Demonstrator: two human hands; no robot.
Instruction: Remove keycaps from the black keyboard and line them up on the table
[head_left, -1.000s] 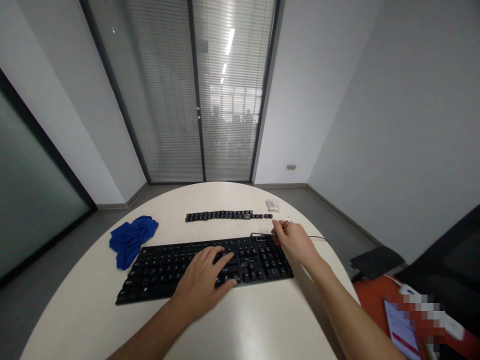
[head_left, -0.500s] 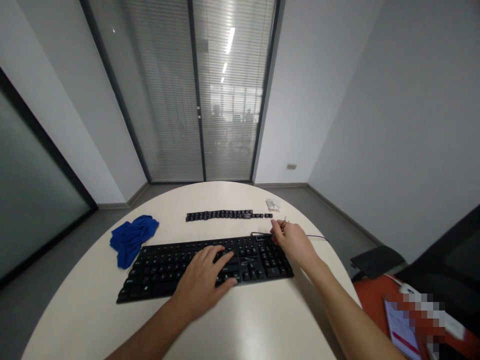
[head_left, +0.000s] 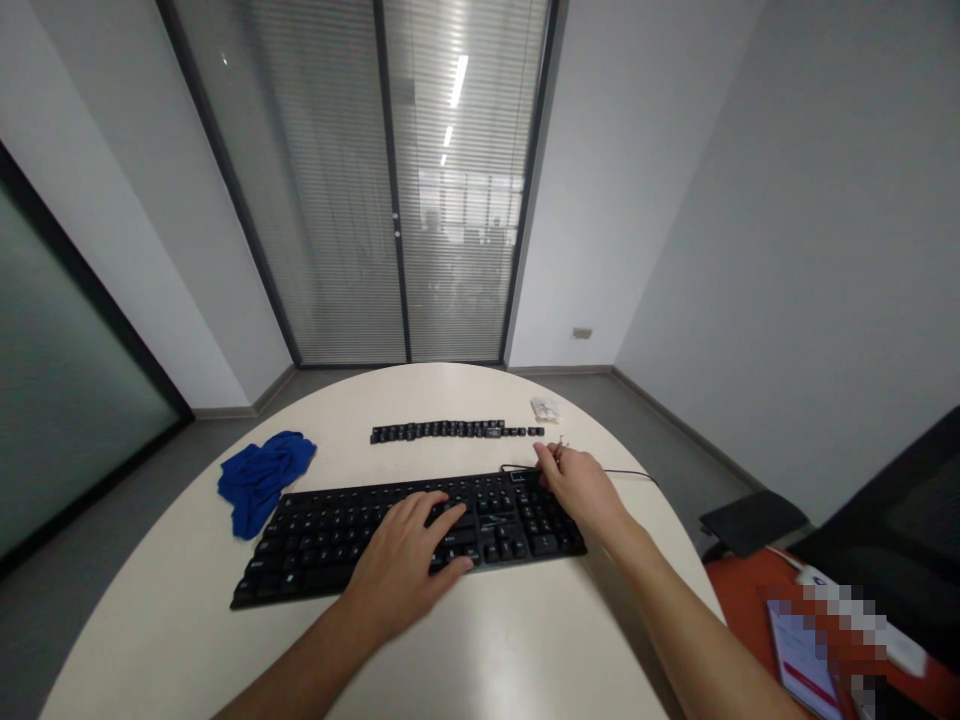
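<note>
A black keyboard point(head_left: 319, 543) lies on the round table, slightly tilted in my view. My left hand point(head_left: 405, 560) rests on its middle with the fingers spread, covering some of the keys. Over the keyboard's upper right corner, my right hand point(head_left: 585, 488) is closed in a pinch. From its fingertips a small, thin, wire-like tool point(head_left: 562, 443) sticks up; most of it is hidden by the fingers. Beyond the keyboard, loose black keycaps point(head_left: 442, 430) are lined up in rows.
A crumpled blue cloth point(head_left: 266, 478) lies left of the keyboard. Past the keycaps sits a small clear bag with white contents point(head_left: 546, 408). The keyboard cable point(head_left: 630, 472) runs off the right table edge. An orange-seated chair point(head_left: 739, 600) stands at the right, holding a phone point(head_left: 801, 655).
My right hand has shifted very slightly left, with the small tool still pinched in it. My left hand stays on the keyboard.
</note>
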